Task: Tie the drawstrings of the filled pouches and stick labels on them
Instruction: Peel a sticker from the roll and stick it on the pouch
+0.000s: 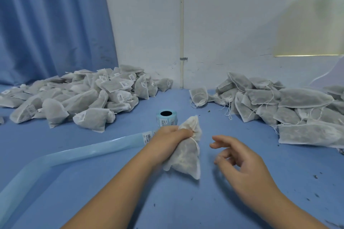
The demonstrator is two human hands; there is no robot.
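Left hand (171,135) holds one filled pouch (186,156) by its gathered neck, low over the blue table (167,201).

The left forearm reaches in from below, fingers curled tight round the pouch neck, its drawstring (197,147) hanging down the side. The right hand (240,161), just right of the pouch, is blurred, its fingers loosely spread and holding nothing. The label roll (166,117) stands just behind the pouch. Labelled pouches (83,95) are piled far behind-left of it, unlabelled ones (279,102) behind-right.
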